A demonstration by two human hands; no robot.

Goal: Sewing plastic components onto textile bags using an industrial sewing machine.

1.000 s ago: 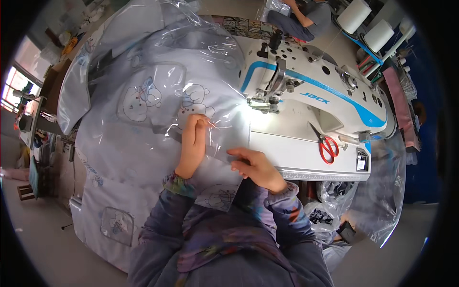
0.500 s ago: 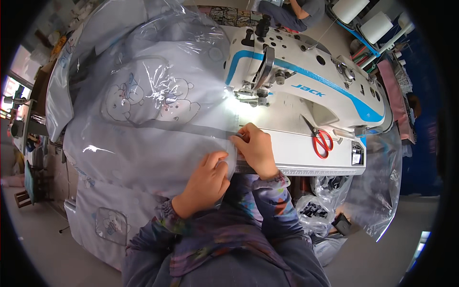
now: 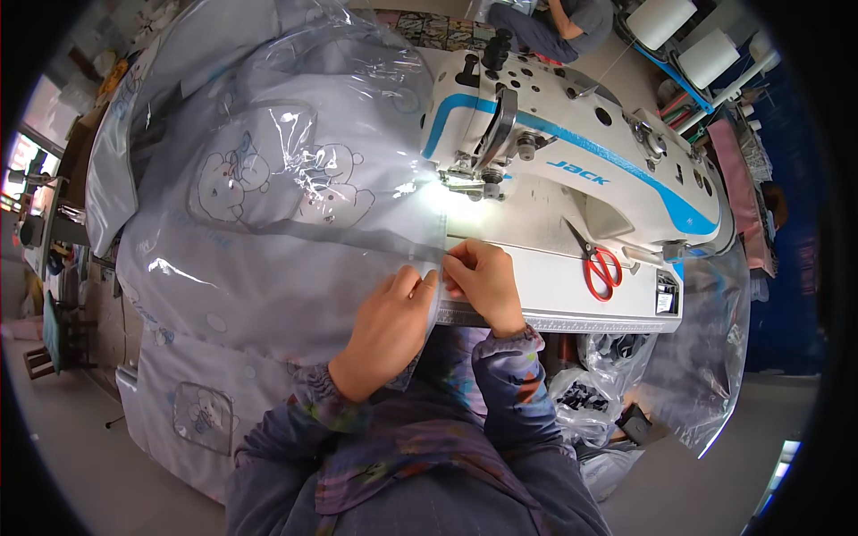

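Pale grey fabric (image 3: 268, 286) with printed bears and a glossy clear plastic layer spreads across the left of the sewing table. A darker grey strip (image 3: 357, 239) crosses it toward its right edge. At that edge my right hand (image 3: 487, 284) is closed, thumb and forefinger pinching the fabric near the strip's end. My left hand (image 3: 384, 326) is closed just beside it, its curled fingers gripping the same edge slightly lower. The fingertips partly hide what they pinch. Beyond both hands, the lit needle area of a white and blue sewing machine (image 3: 572, 152) meets the fabric's edge.
Red-handled scissors (image 3: 601, 271) lie on the machine bed, right of my hands. A ruler strip (image 3: 572, 323) runs along the table's front edge. Plastic bags (image 3: 585, 393) hang below. Thread cones (image 3: 660, 22) stand at the back right, and another person (image 3: 563, 27) sits beyond the machine.
My left hand has moved up and right along the fabric, closer to my right hand. My right hand has shifted slightly right and down, still pinching the edge.
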